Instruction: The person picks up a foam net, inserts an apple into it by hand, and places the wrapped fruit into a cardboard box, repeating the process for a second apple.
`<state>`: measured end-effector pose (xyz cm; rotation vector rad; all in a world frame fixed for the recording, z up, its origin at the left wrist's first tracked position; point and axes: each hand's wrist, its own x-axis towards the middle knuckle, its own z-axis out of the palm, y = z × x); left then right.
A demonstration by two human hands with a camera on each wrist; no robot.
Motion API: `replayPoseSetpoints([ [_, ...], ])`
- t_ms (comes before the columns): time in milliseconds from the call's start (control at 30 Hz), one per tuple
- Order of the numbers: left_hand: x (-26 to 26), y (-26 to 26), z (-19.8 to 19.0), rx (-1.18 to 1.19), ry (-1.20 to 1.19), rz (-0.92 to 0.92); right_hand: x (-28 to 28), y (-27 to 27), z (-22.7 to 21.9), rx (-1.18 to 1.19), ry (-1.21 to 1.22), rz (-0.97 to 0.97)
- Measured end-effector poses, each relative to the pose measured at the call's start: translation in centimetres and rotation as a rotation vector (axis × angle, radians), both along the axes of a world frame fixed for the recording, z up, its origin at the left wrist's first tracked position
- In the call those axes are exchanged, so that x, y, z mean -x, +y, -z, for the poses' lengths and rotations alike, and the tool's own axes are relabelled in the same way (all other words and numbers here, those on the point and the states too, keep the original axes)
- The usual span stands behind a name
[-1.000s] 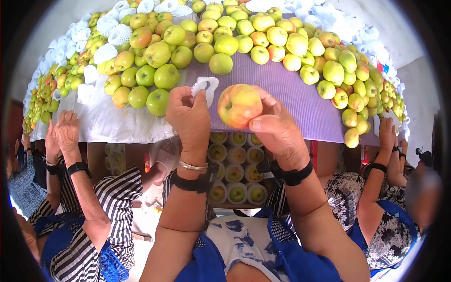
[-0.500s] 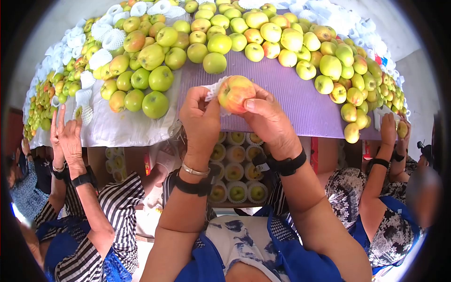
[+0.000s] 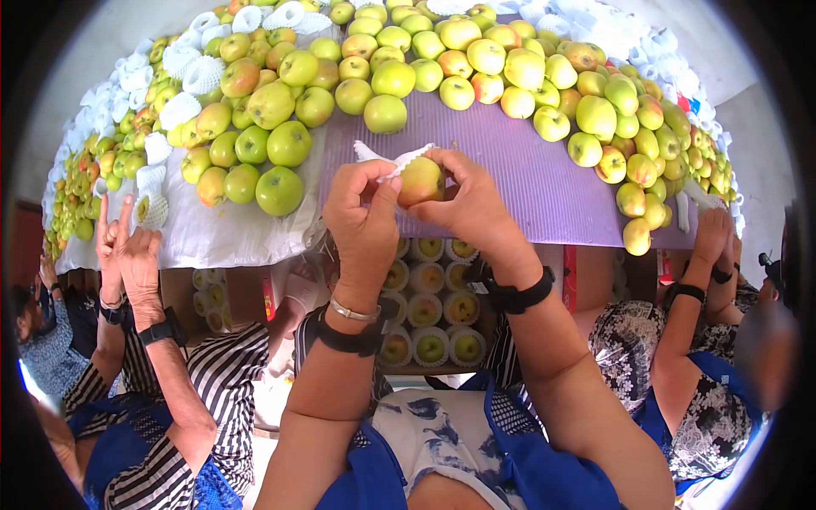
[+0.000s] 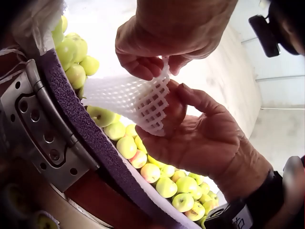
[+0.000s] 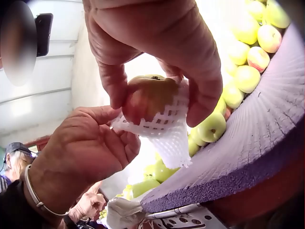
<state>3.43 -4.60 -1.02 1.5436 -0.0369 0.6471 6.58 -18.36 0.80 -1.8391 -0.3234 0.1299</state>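
A red-and-yellow apple (image 3: pixel 421 182) sits partly inside a white foam net sleeve (image 3: pixel 393 159), held over the purple padded table. My right hand (image 3: pixel 463 200) grips the apple between thumb and fingers. The rim of the sleeve is pinched by thumb and fingers of my left hand (image 3: pixel 364 208). In the right wrist view the netting (image 5: pixel 167 129) covers one side of the apple (image 5: pixel 145 98), while its stem end is bare. The left wrist view shows the sleeve's far end (image 4: pixel 107 90) hanging loose and narrow beyond the apple.
Many loose apples (image 3: pixel 297 106) spread over the purple table covering (image 3: pixel 527 183). More foam sleeves (image 3: pixel 204 75) lie among them at the left. Below the table edge stands a box of sleeved apples (image 3: pixel 429 310). Other people's hands (image 3: pixel 136 255) work on both sides.
My right hand brought the apple left to the sleeve, and the apple has gone partly into it. My left hand keeps its pinch on the sleeve. The hands have come together.
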Motion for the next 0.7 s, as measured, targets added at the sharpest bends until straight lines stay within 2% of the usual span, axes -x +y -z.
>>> replayPoseSetpoints([
  [33, 0.0, -0.1, -0.1, -0.037, -0.019, -0.009, 0.1, 0.1, 0.0, 0.089, -0.095, 0.017],
  [133, 0.1, -0.2, -0.2, -0.086, -0.017, -0.023, 0.1, 0.5, 0.7, 0.082, -0.164, 0.066],
  [233, 0.4, -0.4, -0.4, -0.104, 0.043, -0.02, -0.4, 0.3, 0.9, -0.016, -0.074, 0.176],
  [333, 0.5, -0.7, -0.4, -0.124, 0.039, 0.002, -0.4, 0.4, 0.7, 0.11, -0.281, 0.297],
  [433, 0.4, -1.0, -0.1, -0.004, 0.054, 0.118, 0.1, 0.8, 0.9, 0.206, -0.47, 0.293],
  [533, 0.4, -0.6, 0.0, 0.201, 0.119, 0.217, 0.0, 0.8, 1.1, 0.21, -0.531, 0.252],
  [633, 0.4, -0.2, -0.4, 0.1, 0.065, 0.292, 0.0, 0.5, 0.7, 0.188, -0.5, 0.274],
  [700, 0.5, -0.2, 0.3, 0.222, 0.136, 0.283, 0.1, 0.5, 0.5, 0.2, -0.565, 0.284],
])
